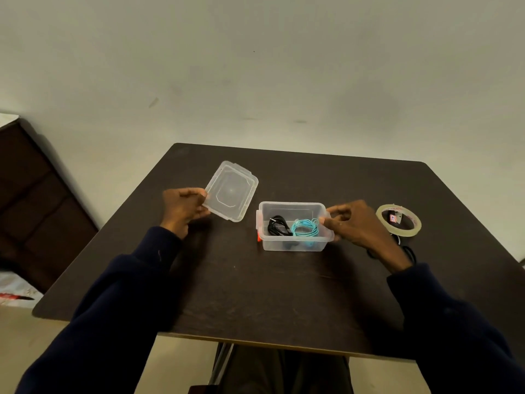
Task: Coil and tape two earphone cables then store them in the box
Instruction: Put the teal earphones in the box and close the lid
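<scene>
Head view: both earphone coils lie in the open box [292, 205].
Left hand [181, 209] pinches the lid [231, 191], lifted at ten o'clock from the box; right hand [358, 223] clasps the box's three-o'clock end with thumb and curled fingers. Black coil [278, 226] touches blue coil [305, 227].

- Counter [255, 294]: dark brown, faint wood-grain streaks.
- Box [292, 244]: clear, colourless plastic, contents visible through the walls.
- Lid [231, 191]: the same clear plastic, slightly frosted, with a moulded octagonal outline.
- Black earphone coil [277, 226]: plain black, one small white mark near its top.
- Turquoise earphone coil [305, 228]: pale turquoise blue throughout.
- Tape roll [409, 233]: translucent, yellowish tint.
- Label [393, 218] inside the roll: red and blue print, not legible.
- Small piece [259, 237] at the box's left end: orange-red.
- Loose cable [409, 251]: black.
- Sleeves [113, 308]: dark navy, unpatterned.
- Wall [255, 81]: pale grey-green, a few dark scuffs.
</scene>
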Tool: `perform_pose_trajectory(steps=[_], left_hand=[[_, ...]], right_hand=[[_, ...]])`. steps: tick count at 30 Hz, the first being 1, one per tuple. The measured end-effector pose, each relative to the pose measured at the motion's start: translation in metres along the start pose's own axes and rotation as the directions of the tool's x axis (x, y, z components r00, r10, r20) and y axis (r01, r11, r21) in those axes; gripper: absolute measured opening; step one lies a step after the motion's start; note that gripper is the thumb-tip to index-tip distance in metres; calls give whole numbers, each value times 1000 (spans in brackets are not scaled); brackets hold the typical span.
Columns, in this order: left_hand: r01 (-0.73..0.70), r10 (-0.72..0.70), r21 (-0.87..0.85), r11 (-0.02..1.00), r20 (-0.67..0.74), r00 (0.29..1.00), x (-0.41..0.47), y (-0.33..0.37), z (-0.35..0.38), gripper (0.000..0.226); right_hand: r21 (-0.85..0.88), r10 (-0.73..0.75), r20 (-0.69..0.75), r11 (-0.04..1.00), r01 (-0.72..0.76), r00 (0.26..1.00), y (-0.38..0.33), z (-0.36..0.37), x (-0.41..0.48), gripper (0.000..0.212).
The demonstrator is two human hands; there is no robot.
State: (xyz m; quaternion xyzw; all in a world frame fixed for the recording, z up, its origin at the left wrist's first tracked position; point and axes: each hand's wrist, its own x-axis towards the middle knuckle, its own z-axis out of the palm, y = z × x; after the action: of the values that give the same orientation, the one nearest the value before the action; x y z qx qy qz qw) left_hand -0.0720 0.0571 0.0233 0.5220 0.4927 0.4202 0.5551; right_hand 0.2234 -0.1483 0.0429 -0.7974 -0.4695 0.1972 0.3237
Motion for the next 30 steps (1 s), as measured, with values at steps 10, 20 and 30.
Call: perform_pose_trajectory(steps=[10, 20, 30], left_hand=[[-454, 446, 6, 891, 176, 877, -61, 20, 32, 27], [-675, 618, 227, 702, 277, 736, -93, -23, 55, 31], [-328, 308, 93, 940, 178, 935, -96, -19, 62, 30]], right_hand=[[129, -128, -197, 980, 155, 972, -18, -19, 17, 28], [312, -14, -101, 949, 45, 995, -28, -11, 5, 26], [86, -57, -179, 994, 74, 982, -18, -9, 8, 21]])
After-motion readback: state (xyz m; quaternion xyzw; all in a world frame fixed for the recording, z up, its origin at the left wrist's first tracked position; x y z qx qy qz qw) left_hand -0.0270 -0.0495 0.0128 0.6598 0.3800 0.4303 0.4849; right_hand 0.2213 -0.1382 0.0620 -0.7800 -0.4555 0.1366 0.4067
